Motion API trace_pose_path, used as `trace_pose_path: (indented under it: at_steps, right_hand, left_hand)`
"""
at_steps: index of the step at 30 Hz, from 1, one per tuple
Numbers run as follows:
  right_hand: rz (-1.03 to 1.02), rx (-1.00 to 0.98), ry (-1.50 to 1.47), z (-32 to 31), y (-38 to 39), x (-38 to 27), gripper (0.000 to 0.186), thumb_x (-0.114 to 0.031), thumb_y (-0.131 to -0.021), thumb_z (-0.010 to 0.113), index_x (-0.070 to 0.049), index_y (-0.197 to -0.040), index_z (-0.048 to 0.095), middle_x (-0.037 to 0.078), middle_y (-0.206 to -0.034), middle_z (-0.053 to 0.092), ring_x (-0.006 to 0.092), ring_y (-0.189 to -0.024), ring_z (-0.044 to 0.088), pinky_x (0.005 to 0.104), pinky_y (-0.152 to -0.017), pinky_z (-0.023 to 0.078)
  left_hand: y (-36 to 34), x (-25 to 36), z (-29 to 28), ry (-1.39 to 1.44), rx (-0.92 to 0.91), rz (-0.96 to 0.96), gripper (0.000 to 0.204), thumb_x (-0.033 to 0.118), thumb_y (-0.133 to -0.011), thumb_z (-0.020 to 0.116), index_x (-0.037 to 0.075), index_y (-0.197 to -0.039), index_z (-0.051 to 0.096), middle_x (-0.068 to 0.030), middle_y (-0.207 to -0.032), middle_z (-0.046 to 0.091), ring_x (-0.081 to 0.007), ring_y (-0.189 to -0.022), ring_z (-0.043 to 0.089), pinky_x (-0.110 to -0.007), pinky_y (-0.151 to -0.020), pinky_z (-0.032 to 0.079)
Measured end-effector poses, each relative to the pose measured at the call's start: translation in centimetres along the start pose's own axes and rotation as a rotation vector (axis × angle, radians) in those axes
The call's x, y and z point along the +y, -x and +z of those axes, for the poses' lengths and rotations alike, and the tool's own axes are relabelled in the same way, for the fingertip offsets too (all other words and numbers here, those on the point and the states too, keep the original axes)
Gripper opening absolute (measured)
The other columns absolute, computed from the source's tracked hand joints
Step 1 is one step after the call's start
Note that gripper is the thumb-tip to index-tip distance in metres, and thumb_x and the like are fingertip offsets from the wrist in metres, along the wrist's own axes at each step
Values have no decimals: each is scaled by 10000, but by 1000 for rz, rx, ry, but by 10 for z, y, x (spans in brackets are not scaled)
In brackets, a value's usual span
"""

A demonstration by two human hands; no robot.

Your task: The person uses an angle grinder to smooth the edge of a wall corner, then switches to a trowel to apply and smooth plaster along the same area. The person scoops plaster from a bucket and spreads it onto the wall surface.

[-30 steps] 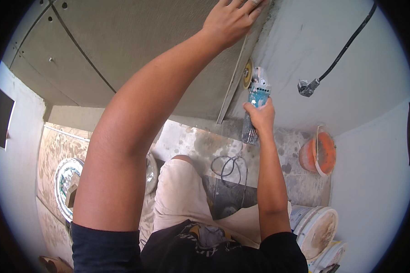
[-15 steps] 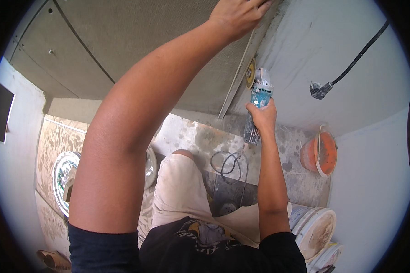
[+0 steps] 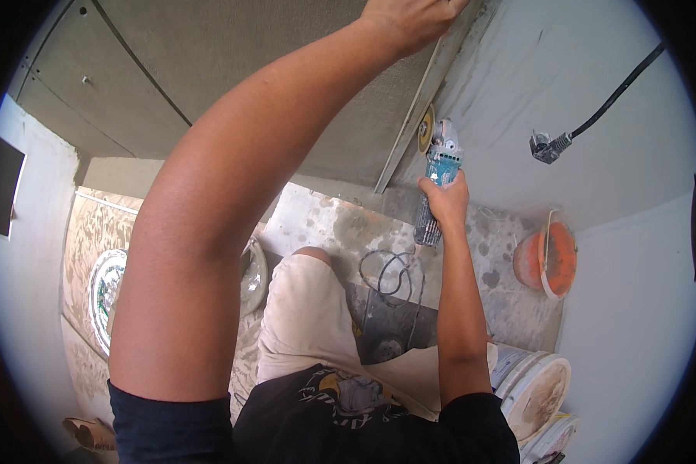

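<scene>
My right hand (image 3: 448, 198) is closed round the body of a blue angle grinder (image 3: 444, 166), its front end pointing up the picture. The grinder's yellowish disc (image 3: 425, 129) stands beside a long narrow strip (image 3: 395, 164) at the right edge of the grey panelled surface (image 3: 286, 69); whether it touches the strip I cannot tell. My left hand (image 3: 411, 22) reaches to the top of the picture, near the upper part of the same strip. The picture's edge cuts off its fingers, so their grip is hidden.
A black cable with a dusty plug (image 3: 547, 147) hangs at the right before the pale wall (image 3: 634, 170). An orange bucket (image 3: 527, 261) stands on the stained floor, white buckets (image 3: 540, 394) at lower right. A looped cord (image 3: 385, 284) lies near my knee (image 3: 311, 254); round tubs (image 3: 104, 298) stand left.
The view has shifted slightly, and my left hand now sits a little higher, more of its fingers cut off. My right hand keeps the grinder in almost the same place beside the strip.
</scene>
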State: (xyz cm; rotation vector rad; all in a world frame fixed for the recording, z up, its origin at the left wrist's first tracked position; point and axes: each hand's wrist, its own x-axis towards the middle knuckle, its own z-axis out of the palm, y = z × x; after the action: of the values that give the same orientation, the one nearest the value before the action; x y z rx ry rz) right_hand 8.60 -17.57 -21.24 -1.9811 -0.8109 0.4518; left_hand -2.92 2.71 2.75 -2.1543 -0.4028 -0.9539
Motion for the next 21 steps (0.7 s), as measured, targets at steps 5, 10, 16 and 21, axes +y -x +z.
trace_pose_path:
  at_steps: [5,10,16,21]
  right_hand:
    - [11,-9,-2,4,0,11,569,-307,-678,826,33,-1074,598,231,-966,726,387,-912,719,446,-853,545]
    - [17,-22,2,11,0,21,566,-297,-683,828,35,-1080,596,238,-975,725,397,-920,717,450,-860,544]
    - [28,-30,14,12,1,28,561,-293,-687,834,33,-1080,600,243,-990,723,405,-940,714,455,-868,542]
    - [46,-41,26,16,2,30,555,-293,-690,840,30,-1076,604,239,-998,724,405,-951,712,458,-874,541]
  left_hand:
    - [0,1,-2,-11,-17,-3,802,300,-878,683,20,-1570,388,-139,-1695,238,-371,-1534,293,-604,-1239,224]
    - [2,1,-5,3,-20,-2,796,294,-879,688,18,-1565,395,-139,-1694,242,-371,-1531,298,-605,-1240,221]
    - [1,3,-2,-26,-6,-4,772,280,-892,672,20,-1564,397,-140,-1694,242,-370,-1532,297,-603,-1244,214]
    - [0,1,3,-29,0,-2,758,272,-905,654,24,-1570,388,-141,-1698,235,-366,-1539,288,-600,-1247,212]
